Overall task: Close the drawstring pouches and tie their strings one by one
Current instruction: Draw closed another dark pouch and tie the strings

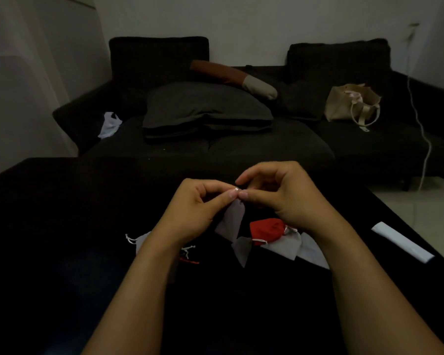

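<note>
Pouch strings (pixel 236 188) are pinched between my left hand (pixel 193 208) and right hand (pixel 280 198), the grey pouch (pixel 231 220) hanging below them above the black table (pixel 62 213). I should pull evenly so the knot seats snug. Other pouches (pixel 267 230) lie beneath; a dark sofa (pixel 215 139) sits beyond.

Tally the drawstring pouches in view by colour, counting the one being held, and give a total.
Grey pouches: 5, namely the held grey pouch pinched by the left hand and right hand, one beside the left wrist, and three near the red one.
Red pouch: 1.
Total: 6 that can be told apart in the dim light.
</note>
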Demonstrator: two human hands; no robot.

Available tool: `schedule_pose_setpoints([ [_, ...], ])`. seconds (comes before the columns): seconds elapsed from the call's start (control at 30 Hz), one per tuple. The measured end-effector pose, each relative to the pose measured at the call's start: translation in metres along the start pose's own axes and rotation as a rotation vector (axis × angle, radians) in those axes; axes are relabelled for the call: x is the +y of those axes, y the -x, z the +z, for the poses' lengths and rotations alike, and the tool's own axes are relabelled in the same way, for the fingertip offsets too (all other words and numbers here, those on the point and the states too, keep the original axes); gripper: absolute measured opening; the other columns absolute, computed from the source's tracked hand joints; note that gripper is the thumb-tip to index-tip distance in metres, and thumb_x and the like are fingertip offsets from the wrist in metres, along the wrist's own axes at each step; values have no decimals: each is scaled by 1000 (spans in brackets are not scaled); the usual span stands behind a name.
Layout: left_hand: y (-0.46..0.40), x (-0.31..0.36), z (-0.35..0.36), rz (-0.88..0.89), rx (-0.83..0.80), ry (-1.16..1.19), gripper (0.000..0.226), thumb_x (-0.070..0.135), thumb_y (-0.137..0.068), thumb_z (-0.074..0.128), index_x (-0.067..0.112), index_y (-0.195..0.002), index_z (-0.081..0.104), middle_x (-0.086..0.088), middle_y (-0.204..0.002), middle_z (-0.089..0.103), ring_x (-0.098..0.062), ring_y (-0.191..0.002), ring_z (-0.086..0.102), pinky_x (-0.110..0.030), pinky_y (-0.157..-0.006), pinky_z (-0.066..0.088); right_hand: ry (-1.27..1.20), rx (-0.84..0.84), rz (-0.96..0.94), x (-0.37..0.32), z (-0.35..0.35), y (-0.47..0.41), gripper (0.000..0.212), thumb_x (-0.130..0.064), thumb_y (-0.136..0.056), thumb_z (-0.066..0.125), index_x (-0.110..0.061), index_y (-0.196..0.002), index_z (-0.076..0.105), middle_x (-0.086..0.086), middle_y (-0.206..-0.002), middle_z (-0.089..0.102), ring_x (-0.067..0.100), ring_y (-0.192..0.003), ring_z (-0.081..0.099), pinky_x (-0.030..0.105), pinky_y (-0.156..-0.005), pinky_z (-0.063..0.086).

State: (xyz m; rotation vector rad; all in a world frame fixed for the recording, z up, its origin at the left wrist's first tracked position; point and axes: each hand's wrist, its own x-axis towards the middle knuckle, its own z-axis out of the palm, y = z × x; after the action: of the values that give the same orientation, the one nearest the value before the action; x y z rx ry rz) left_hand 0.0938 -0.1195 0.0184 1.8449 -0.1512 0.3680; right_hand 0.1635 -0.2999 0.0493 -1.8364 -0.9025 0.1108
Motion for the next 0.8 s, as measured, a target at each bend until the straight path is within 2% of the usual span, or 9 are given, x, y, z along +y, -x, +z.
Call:
schedule_pose_setpoints([
  [0.1,2,2,-6,-51,-68,-54,17,11,-91,65,22,-93,78,3,-93,78,-10,-96,72,-25,-85,54,128,-104,-16,-1,-1,-1,15,-13,-81,78,-24,-90,75,1,-80,75,15,-79,72,38,-78,60],
  [0.27,4,1,-11,-126,-182,-146,13,12,-89,68,16,-94,79,-2,-92,78,-14,-94,73,-32,-90,56,307,-267,52,-8,-1,-3,15,-18,-81,78,-30,-87,72,-6,-80,72,2,-73,67,23,-70,55],
  [0.37,5,1,-12,-168,-220,-154,14,12,-91,66,16,-94,79,-2,-93,78,-14,-95,72,-30,-89,55,346,-301,82,-10,1,-4,11,-19,-82,77,-28,-84,72,-8,-72,69,-3,-64,61,15,-60,45],
  [0.47,6,2,-13,-207,-256,-134,17,13,-94,62,15,-98,78,-4,-96,77,-16,-98,72,-30,-90,54,404,-294,78,-9,3,-4,11,-20,-82,77,-29,-83,71,-7,-73,69,0,-67,62,22,-64,48],
  [0.63,8,6,-12,-215,-232,-130,16,12,-93,62,17,-95,78,-1,-94,78,-11,-94,72,-27,-86,53,462,-290,38,-10,6,-5,11,-20,-84,75,-29,-84,69,-6,-79,70,3,-74,64,28,-71,55],
  [0.73,9,8,-11,-204,-194,-111,13,12,-90,66,12,-94,78,-5,-92,78,-14,-93,73,-25,-84,55,444,-315,43,-9,6,-4,9,-19,-88,70,-27,-86,67,-4,-81,68,4,-72,62,25,-67,51],
  [0.8,9,10,-12,-205,-135,-33,13,15,-83,70,9,-92,78,-7,-90,78,-16,-90,73,-23,-81,56,338,-328,48,-10,4,-2,7,-19,-92,66,-25,-88,65,-3,-80,68,2,-70,61,19,-64,47],
])
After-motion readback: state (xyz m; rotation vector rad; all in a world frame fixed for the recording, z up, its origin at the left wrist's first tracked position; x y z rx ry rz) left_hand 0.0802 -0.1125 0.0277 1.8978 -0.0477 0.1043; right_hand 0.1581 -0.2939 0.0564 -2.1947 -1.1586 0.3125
